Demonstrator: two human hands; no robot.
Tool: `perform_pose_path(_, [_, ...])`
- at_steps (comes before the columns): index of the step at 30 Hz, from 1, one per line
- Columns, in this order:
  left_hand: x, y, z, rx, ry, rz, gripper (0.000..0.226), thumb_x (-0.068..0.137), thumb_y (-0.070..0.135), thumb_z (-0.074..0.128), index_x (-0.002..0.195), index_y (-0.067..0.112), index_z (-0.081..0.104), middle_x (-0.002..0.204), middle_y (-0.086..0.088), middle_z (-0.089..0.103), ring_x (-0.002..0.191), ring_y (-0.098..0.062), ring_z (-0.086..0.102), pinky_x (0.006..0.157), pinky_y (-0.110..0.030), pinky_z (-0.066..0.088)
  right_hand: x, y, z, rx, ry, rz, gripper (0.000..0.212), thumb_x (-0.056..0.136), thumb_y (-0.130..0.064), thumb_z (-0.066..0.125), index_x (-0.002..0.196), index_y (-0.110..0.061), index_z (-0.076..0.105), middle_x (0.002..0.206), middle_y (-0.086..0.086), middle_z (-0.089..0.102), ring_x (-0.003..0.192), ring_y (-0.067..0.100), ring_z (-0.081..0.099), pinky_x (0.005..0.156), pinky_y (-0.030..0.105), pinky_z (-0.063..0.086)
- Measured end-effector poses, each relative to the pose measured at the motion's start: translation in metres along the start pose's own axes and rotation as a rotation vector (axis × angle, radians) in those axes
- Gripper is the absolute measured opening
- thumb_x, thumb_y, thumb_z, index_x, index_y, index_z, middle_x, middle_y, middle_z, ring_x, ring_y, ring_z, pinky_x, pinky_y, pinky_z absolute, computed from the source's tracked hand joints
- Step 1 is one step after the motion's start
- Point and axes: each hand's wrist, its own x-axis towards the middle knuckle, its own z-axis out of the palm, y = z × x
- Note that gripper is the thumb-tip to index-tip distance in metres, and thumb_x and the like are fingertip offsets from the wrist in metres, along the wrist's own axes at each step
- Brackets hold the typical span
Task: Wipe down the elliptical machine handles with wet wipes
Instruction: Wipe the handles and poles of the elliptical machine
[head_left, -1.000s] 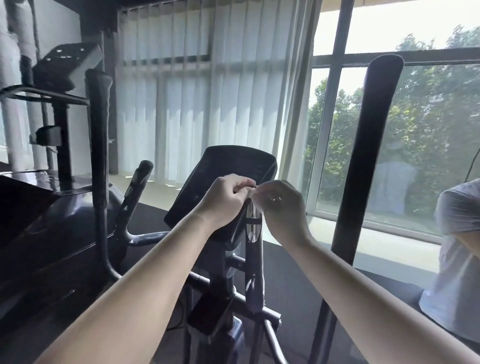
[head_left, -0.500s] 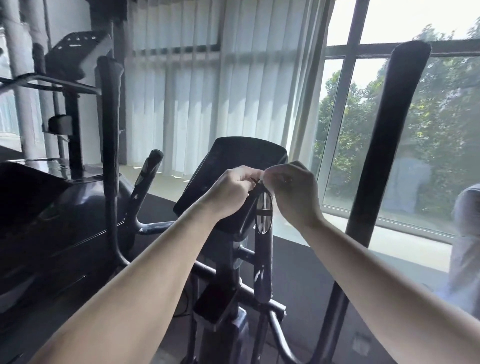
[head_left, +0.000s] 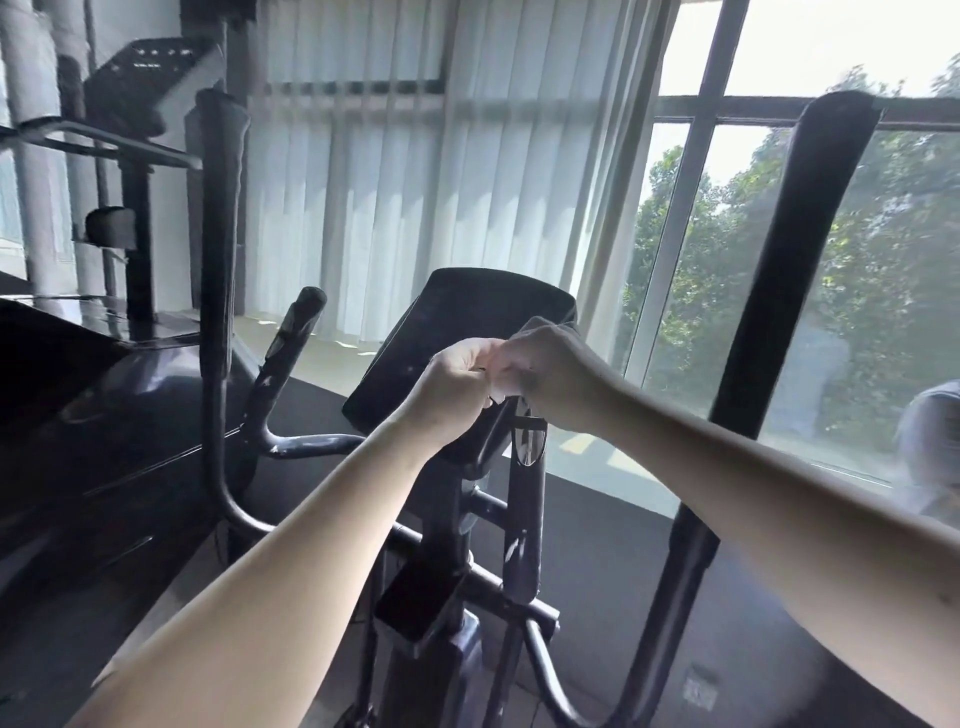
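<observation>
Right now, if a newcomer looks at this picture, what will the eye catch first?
First the two hands in the centre: the left hand and the right hand pinch a small white wipe between them, just in front of the dark console. Next the tall black right handle rises against the bright window, the left handle before the blinds.

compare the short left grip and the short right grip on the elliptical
The short left grip stands free, its top bare; the short right grip has its top hidden behind the left hand and right hand, which pinch a white wipe there. The left grip leans right; the right grip looks nearly upright. Both are dark.
</observation>
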Motion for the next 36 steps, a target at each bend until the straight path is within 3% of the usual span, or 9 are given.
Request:
perform_pose_path(2, [-0.001, 0.000, 0.000, 0.017, -0.012, -0.002, 0.039, 0.080, 0.012, 0.052, 0.113, 0.019, 0.072, 0.087, 0.013, 0.074, 0.076, -0.002, 0.063, 0.067, -0.018, 0.047, -0.006, 0.002, 0.000, -0.030, 0.040, -0.025, 0.029, 0.085, -0.005, 0.080, 0.084, -0.034, 0.082, 0.079, -0.024, 0.060, 0.098, 0.003, 0.051, 0.099, 0.030, 0.030])
perform_pose_path(4, [-0.002, -0.002, -0.001, 0.048, 0.000, -0.002, 0.048, 0.086, -0.002, 0.044, 0.120, 0.019, 0.070, 0.102, 0.009, 0.076, 0.083, -0.002, 0.066, 0.072, -0.022, 0.050, -0.011, 0.005, -0.008, -0.004, 0.100, 0.003, 0.017, 0.087, -0.015, 0.081, 0.090, -0.031, 0.083, 0.089, -0.015, 0.061, 0.102, 0.008, 0.049, 0.098, 0.022, 0.032])
perform_pose_path(11, [-0.002, -0.001, -0.003, 0.084, 0.010, 0.010, 0.045, 0.093, -0.005, 0.043, 0.124, 0.016, 0.068, 0.109, 0.004, 0.074, 0.086, -0.007, 0.067, 0.075, -0.024, 0.055, -0.005, 0.017, -0.045, 0.229, 0.210, 0.148, 0.021, 0.094, -0.002, 0.065, 0.083, -0.016, 0.075, 0.078, -0.017, 0.069, 0.070, -0.010, 0.061, 0.066, 0.008, 0.043])
perform_pose_path(14, [-0.001, 0.004, 0.001, 0.087, -0.003, 0.008, 0.046, 0.091, -0.004, 0.042, 0.122, 0.018, 0.068, 0.108, 0.005, 0.075, 0.087, -0.007, 0.068, 0.071, -0.019, 0.053, 0.010, 0.009, -0.039, 0.115, 0.086, 0.222, 0.024, 0.099, -0.007, 0.057, 0.078, -0.018, 0.062, 0.072, -0.016, 0.057, 0.058, -0.013, 0.053, 0.056, 0.002, 0.037])
perform_pose_path(20, [-0.001, 0.007, 0.006, 0.039, 0.031, -0.003, 0.053, 0.089, -0.008, 0.039, 0.106, 0.031, 0.070, 0.093, 0.010, 0.076, 0.079, -0.004, 0.066, 0.069, -0.020, 0.052, -0.002, 0.024, -0.011, 0.125, 0.237, 0.132, 0.019, 0.090, -0.005, 0.067, 0.082, -0.019, 0.077, 0.087, -0.005, 0.070, 0.079, 0.011, 0.065, 0.069, 0.026, 0.049])
perform_pose_path(25, [-0.004, 0.002, 0.003, 0.030, 0.031, -0.021, 0.055, 0.085, -0.011, 0.036, 0.105, 0.027, 0.069, 0.099, 0.005, 0.076, 0.085, -0.011, 0.068, 0.073, -0.026, 0.053, -0.001, 0.030, -0.012, -0.042, 0.132, -0.090, 0.013, 0.093, -0.009, 0.075, 0.093, -0.019, 0.083, 0.090, -0.015, 0.065, 0.096, 0.014, 0.056, 0.093, 0.032, 0.041])
perform_pose_path(27, [-0.004, 0.001, 0.004, 0.029, 0.031, -0.026, 0.050, 0.087, -0.009, 0.037, 0.105, 0.025, 0.069, 0.100, 0.005, 0.075, 0.085, -0.010, 0.069, 0.073, -0.026, 0.054, 0.005, 0.029, -0.011, -0.078, 0.090, -0.177, 0.016, 0.093, -0.012, 0.075, 0.095, -0.026, 0.082, 0.088, -0.024, 0.066, 0.097, 0.016, 0.053, 0.093, 0.034, 0.040])
perform_pose_path(31, [-0.003, -0.003, 0.005, 0.031, 0.035, -0.027, 0.030, 0.098, 0.005, 0.047, 0.100, 0.019, 0.072, 0.090, 0.003, 0.075, 0.080, -0.004, 0.068, 0.071, -0.024, 0.053, 0.009, 0.023, -0.005, -0.149, -0.045, -0.244, 0.029, 0.088, 0.002, 0.076, 0.086, -0.026, 0.080, 0.083, -0.018, 0.072, 0.093, 0.006, 0.041, 0.091, 0.044, 0.040])
perform_pose_path(36, [-0.006, -0.002, 0.004, 0.025, 0.004, -0.004, 0.037, 0.094, 0.000, 0.046, 0.109, 0.021, 0.073, 0.092, 0.008, 0.077, 0.084, -0.007, 0.067, 0.069, -0.020, 0.050, 0.003, 0.037, -0.011, -0.068, 0.027, -0.266, 0.024, 0.093, -0.004, 0.074, 0.094, -0.027, 0.081, 0.082, -0.022, 0.070, 0.088, 0.011, 0.045, 0.087, 0.036, 0.042])
